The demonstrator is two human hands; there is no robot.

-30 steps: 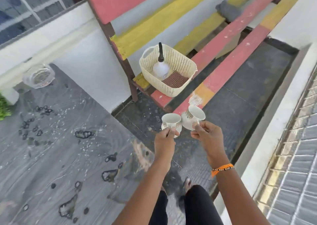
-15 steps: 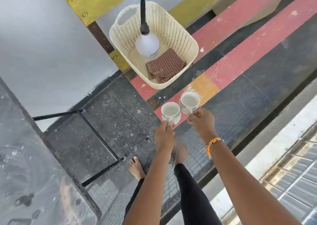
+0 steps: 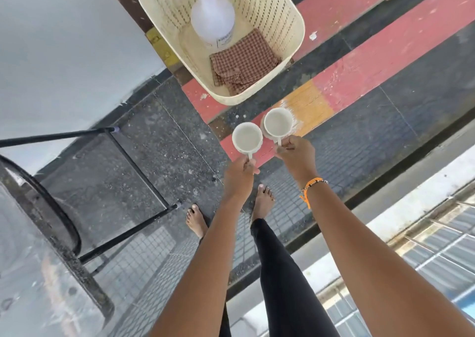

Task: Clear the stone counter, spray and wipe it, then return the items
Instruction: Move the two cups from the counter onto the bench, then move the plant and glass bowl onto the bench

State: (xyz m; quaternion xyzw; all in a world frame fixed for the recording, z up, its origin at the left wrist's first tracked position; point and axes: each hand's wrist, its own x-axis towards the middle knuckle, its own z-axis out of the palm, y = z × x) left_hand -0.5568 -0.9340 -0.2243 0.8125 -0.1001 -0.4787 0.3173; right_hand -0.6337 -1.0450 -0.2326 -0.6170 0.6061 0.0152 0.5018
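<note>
Two white cups held by handles over bench slats. Stone counter [image 3: 23, 272] at near left edge. Left hand [image 3: 237, 176] pinches left cup [image 3: 247, 138]; right hand [image 3: 295, 154] pinches right cup [image 3: 278, 122], rims almost touching. Far: cream basket [image 3: 285, 15] on bench, with spray bottle [image 3: 212, 19] and checked cloth [image 3: 243, 60] inside.

The spray bottle's [image 3: 212, 19] nozzle is cut off by the top edge, as is the basket's [image 3: 288, 23] far rim; its label print is unreadable.
</note>
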